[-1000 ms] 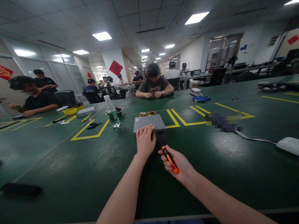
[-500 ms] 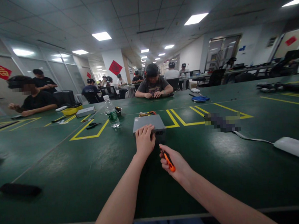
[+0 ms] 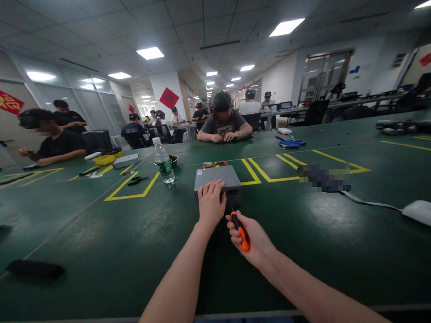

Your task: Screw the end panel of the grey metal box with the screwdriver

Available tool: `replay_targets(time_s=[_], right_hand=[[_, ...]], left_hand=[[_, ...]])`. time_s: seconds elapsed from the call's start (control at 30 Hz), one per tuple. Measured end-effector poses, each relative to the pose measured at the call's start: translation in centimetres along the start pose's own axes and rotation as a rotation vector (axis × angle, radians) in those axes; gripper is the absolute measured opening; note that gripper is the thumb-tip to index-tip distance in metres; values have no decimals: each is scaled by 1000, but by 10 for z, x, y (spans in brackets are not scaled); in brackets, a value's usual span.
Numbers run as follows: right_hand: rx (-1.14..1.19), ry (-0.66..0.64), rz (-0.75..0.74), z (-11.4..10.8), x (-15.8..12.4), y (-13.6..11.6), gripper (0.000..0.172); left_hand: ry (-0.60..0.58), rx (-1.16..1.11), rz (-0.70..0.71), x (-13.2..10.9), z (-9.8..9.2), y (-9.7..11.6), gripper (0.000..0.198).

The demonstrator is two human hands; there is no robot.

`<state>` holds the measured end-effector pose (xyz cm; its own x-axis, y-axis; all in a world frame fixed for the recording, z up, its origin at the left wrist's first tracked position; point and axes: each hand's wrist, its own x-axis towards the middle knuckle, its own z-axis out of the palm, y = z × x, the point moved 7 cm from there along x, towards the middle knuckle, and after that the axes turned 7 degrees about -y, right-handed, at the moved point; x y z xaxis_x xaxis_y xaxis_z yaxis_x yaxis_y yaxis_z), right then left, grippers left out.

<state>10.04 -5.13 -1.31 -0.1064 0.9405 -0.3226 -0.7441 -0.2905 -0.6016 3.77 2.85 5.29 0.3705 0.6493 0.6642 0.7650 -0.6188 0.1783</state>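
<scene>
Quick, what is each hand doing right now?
Left hand: open, resting flat on the grey metal box.
Right hand: closed around an orange-handled screwdriver.

A red sign (image 3: 5,101) on the left glass wall bears a gold Chinese character; other labels are too small to read.

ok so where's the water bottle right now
In the head view the water bottle stands left of the grey metal box, beside a small bowl.

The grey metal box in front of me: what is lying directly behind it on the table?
Behind the grey metal box, a bundle of coloured wires shows above its far edge. Where they join the box is hidden by the box itself. The left hand rests on its near edge.
</scene>
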Motion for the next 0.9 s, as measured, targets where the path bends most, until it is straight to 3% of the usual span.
replay_targets(time_s=[0.23, 0.47, 0.67, 0.9], right_hand=[[33, 37, -38, -1, -3, -3, 16], [62, -27, 8, 4, -4, 3, 26], [58, 17, -23, -2, -3, 1, 18], [76, -57, 2, 2, -2, 1, 28]], left_hand=[[2, 9, -4, 0, 1, 0, 31], [1, 12, -2, 0, -1, 1, 28], [3, 17, 5, -1, -1, 1, 29], [-8, 25, -3, 0, 1, 0, 29]])
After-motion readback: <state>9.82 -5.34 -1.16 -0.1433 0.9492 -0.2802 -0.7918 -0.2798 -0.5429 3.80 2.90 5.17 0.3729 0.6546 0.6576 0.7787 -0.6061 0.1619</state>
